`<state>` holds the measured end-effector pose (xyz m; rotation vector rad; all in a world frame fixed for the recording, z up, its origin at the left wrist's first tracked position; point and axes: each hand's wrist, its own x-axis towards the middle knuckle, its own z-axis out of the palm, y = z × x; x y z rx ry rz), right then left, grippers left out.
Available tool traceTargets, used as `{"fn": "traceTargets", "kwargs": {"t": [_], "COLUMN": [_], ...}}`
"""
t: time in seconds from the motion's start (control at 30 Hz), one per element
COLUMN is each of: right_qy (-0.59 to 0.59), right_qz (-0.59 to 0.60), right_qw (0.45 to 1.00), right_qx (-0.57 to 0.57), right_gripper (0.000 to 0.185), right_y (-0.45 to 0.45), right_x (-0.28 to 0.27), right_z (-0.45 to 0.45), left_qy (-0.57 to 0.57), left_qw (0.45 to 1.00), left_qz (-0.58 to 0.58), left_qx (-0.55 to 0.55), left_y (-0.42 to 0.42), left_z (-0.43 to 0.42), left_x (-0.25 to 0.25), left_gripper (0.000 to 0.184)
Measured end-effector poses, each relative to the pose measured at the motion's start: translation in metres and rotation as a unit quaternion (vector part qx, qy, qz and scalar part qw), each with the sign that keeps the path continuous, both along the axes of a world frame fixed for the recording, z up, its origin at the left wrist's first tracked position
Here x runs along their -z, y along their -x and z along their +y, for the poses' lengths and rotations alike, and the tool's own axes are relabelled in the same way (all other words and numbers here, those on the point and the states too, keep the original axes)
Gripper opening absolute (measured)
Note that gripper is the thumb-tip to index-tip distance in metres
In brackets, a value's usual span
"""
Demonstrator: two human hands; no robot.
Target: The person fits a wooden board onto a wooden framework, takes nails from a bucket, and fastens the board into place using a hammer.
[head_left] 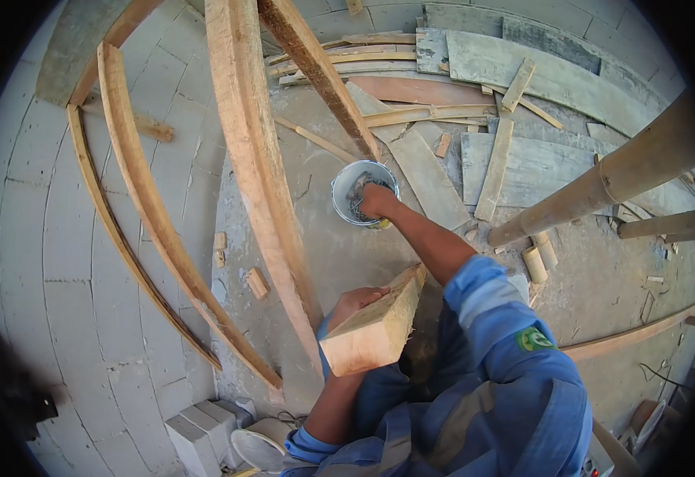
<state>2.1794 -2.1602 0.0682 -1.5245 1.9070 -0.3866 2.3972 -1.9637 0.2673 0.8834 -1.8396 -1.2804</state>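
My right hand [375, 200] reaches down into a white bucket [338, 199] that stands on the concrete floor. Inside lies a heap of thin grey metal pieces [357, 191] that look like nails. The fingers of this hand are buried from sight, so whether they grip anything does not show. My left hand [355, 302] is closed round the side of a thick timber block [367, 342], which is tilted over my lap with one cut end facing me. Part of that hand is hidden behind the wood.
Tall timber beams [252, 135] rise just left of the bucket. Curved-looking boards [145, 183] lean on the block wall [69, 238]. Loose planks [522, 71] cover the floor ahead. A round post [594, 191] slants at right. Grey blocks [200, 429] sit at lower left.
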Motion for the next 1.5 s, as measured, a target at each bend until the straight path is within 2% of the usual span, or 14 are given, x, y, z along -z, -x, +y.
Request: {"fn": "traceTargets", "kwargs": {"t": [0.07,0.13,0.2,0.33,0.47,0.63,0.87,0.97,1.03,1.1,1.17,1.3,1.37,1.5], "right_qy": [0.014,0.174,0.167,0.102,0.043,-0.017,-0.022,-0.064,-0.095,-0.105,-0.110,-0.115,-0.149,-0.171], "right_qz": [-0.105,-0.169,-0.222,-0.230,-0.199,-0.284,-0.273,-0.315,-0.313,-0.291,-0.251,-0.170,-0.265,-0.291], "right_qw": [0.992,0.967,0.951,0.934,0.933,0.903,0.913,0.884,0.877,0.882,0.898,0.927,0.893,0.885], "right_qx": [0.064,0.085,0.139,0.255,0.298,0.321,0.302,0.340,0.353,0.357,0.345,0.313,0.331,0.322], "right_gripper": [0.049,0.046,0.044,0.036,0.032,0.030,0.038,0.049,0.058,0.067,0.075,0.096,0.092,0.089], "right_y": [0.020,0.037,0.042,0.036,0.046,0.037,0.029,0.013,0.002,-0.004,-0.011,-0.021,-0.024,-0.016], "right_x": [-0.035,-0.069,-0.093,-0.079,-0.071,-0.071,-0.063,-0.064,-0.065,-0.060,-0.042,-0.030,-0.030,-0.002], "right_z": [0.050,0.127,0.198,0.288,0.312,0.309,0.282,0.277,0.277,0.278,0.286,0.289,0.286,0.280], "left_qy": [0.043,0.085,0.098,0.058,0.120,0.174,0.120,-0.053,-0.028,-0.033,0.012,-0.007,0.048,0.015], "left_qw": [0.998,0.993,0.993,0.998,0.982,0.932,0.875,0.878,0.925,0.980,0.976,0.853,0.782,0.776], "left_qz": [-0.050,-0.078,-0.064,-0.022,-0.021,-0.070,-0.154,-0.139,-0.145,-0.140,-0.196,-0.504,-0.606,-0.620], "left_qx": [-0.001,0.001,-0.003,0.006,0.143,0.310,0.442,0.455,0.351,0.140,0.093,0.136,0.139,0.115], "left_y": [-0.002,-0.004,-0.006,0.000,-0.001,-0.009,-0.021,-0.029,0.002,0.057,0.100,0.140,0.128,0.133], "left_z": [0.010,0.012,0.013,0.020,0.020,0.037,0.010,-0.049,-0.083,-0.107,-0.154,-0.229,-0.260,-0.265], "left_x": [0.000,0.001,0.009,-0.003,-0.034,-0.052,-0.074,-0.068,-0.062,-0.026,0.030,0.134,0.226,0.232], "left_gripper": [0.062,0.060,0.058,0.022,0.035,0.047,0.071,0.076,0.068,0.059,0.046,0.036,0.033,0.033]}}
